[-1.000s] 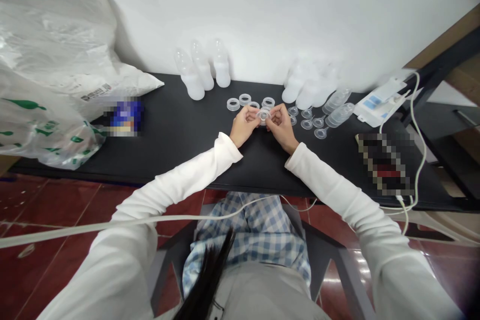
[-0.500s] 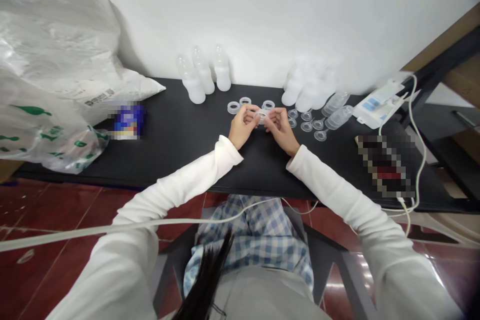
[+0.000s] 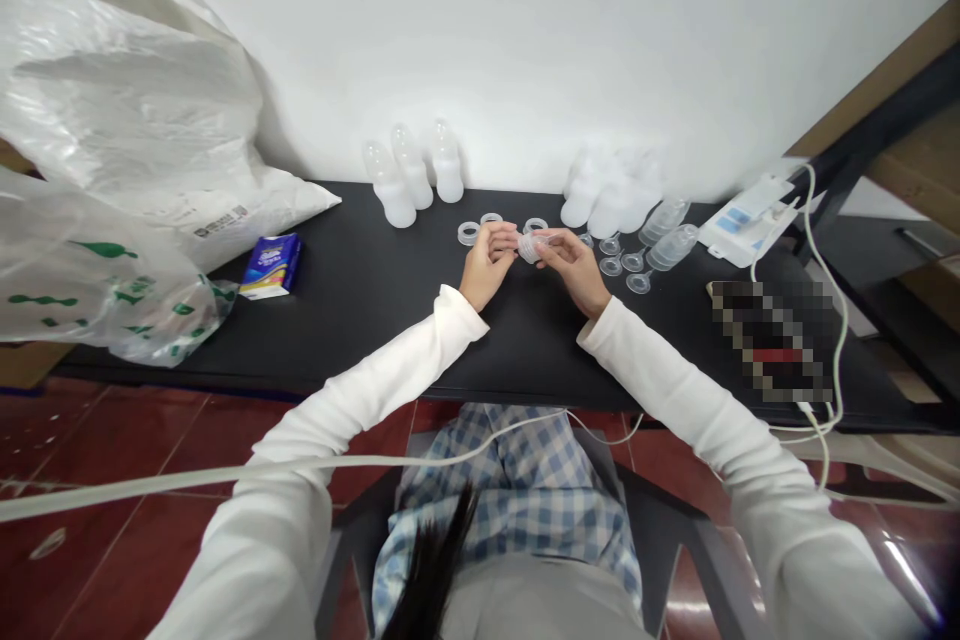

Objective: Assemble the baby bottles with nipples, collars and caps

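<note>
Above the black table, my right hand (image 3: pixel 576 272) pinches a clear threaded bottle collar (image 3: pixel 529 248), with a translucent part, perhaps a nipple, partly covered by its fingers. My left hand (image 3: pixel 487 260) has its fingers closed at the collar's left edge. Just beyond my hands lie more clear collar rings (image 3: pixel 469 233). To the right of my right hand are several clear nipples (image 3: pixel 638 282) lying flat and two translucent bottle caps (image 3: pixel 673 247). White bottles without caps (image 3: pixel 611 205) stand close together behind them.
Three capped bottles (image 3: pixel 448 168) stand by the wall at back left. A blue tissue pack (image 3: pixel 271 266) and large plastic bags (image 3: pixel 150 220) occupy the left. On the right are a white power strip (image 3: pixel 746 220), a blurred-out object (image 3: pixel 772 340) and a white cable (image 3: pixel 846 320).
The collar has turned in my hands and now tilts sideways, with a translucent part showing at its right. My right hand's fingers have shifted over it. The whole view has moved slightly.
</note>
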Tool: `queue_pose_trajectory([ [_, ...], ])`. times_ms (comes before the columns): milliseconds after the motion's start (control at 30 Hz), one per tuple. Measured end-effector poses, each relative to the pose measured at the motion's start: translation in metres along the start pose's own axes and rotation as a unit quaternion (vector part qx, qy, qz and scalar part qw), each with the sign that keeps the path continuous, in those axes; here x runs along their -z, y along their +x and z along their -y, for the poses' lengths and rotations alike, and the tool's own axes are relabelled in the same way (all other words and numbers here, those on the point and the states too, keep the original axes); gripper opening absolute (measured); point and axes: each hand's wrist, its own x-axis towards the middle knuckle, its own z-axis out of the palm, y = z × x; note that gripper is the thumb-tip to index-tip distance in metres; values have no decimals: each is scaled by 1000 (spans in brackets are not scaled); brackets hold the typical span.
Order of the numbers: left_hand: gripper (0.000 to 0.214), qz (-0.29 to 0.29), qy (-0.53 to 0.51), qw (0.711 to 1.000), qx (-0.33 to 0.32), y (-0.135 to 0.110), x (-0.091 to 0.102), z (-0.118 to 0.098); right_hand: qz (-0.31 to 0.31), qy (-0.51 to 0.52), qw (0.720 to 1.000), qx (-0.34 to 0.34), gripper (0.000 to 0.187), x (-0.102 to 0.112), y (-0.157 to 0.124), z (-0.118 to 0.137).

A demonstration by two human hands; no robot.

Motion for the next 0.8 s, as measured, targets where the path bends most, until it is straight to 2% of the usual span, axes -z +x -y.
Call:
queue_pose_trajectory([
  [100, 28, 10, 74, 996, -46, 2, 1, -11, -69, -64, 994, 61, 44, 3, 1, 1],
  [167, 28, 0, 133, 988, -81, 4, 3, -19, -112, -133, 979, 108, 40, 6, 0, 5],
  [267, 29, -31, 192, 975, -104, 13, 4, -23, -150, -254, 940, 174, 35, 11, -2, 13],
  [367, 34, -41, 218, 971, -87, 31, -2, -14, -177, -364, 884, 234, 34, 19, -4, 17],
  [467, 42, -11, 230, 971, -65, 59, -20, 2, -221, -423, 832, 282, 36, 29, -2, 16],
  [567, 52, 43, 230, 972, -35, 89, -49, 12, -280, -428, 806, 298, 38, 40, 3, 13],
  [700, 62, 107, 273, 956, 10, 114, -87, 12, -342, -409, 798, 282, 41, 51, 11, 11],
  [800, 58, 106, 294, 949, 28, 120, -102, 8, -350, -393, 805, 273, 43, 54, 14, 12],
])
